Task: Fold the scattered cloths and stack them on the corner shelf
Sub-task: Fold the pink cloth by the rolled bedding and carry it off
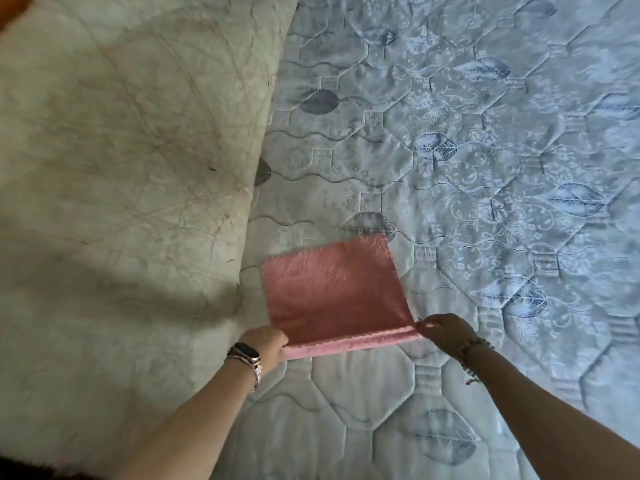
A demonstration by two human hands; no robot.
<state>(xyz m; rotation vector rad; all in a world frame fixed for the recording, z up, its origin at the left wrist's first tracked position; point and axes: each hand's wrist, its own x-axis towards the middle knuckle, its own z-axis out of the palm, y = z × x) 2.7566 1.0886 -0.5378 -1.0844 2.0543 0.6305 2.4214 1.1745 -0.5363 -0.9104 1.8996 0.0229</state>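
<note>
Pink cloth held by its near corners for the fold

Bedding fills my far left: a pale, crinkled quilt (114, 161) lies heaped over that side of the mattress (485, 140), out of the way, so the flat quilted surface beside it is free to work on.

Next comes my left hand (266, 342), a watch (247, 355) on the wrist. Its fingers are curled round the near left corner of the pink cloth (332, 292), gripping the edge so it cannot slip while I line things up.

The cloth itself sits in the middle, spread on the mattress just beside the quilt, its far edge lying flat and its near edge lifted slightly between my hands. I judge this is the start of a fold: holding both near corners lets me carry that edge over to meet the far one squarely.

To the right, my right hand (446, 332), a beaded bracelet (472, 355) at the wrist, pinches the near right corner between fingertips and thumb.

No shelf and no other cloths show here, so stacking is not yet done.
</note>
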